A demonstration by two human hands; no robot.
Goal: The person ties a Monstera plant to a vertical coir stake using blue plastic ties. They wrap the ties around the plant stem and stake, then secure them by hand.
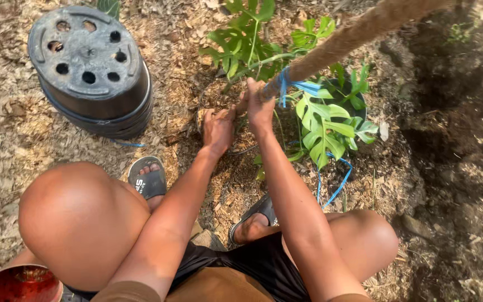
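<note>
Head view finds us crouched over a small pot [219,103] filled with wood chips. Our left hand [218,130] lies palm-down on the filling at the near rim, fingers curled and pressing into it. Our right hand [260,105] reaches further and closes around the base of a coir-wrapped pole [359,33], which leans up and away to the right. Blue strapping [294,86] is tied around the pole just above that grip (a loose length trails on the ground by our right knee). A split-leaved climbing plant [322,126] crowds the pole's right side and hides a second dark pot. Stacked black nursery pots [93,70] lie overturned to the left; a red bowl [20,284] sits at the lower left corner.
</note>
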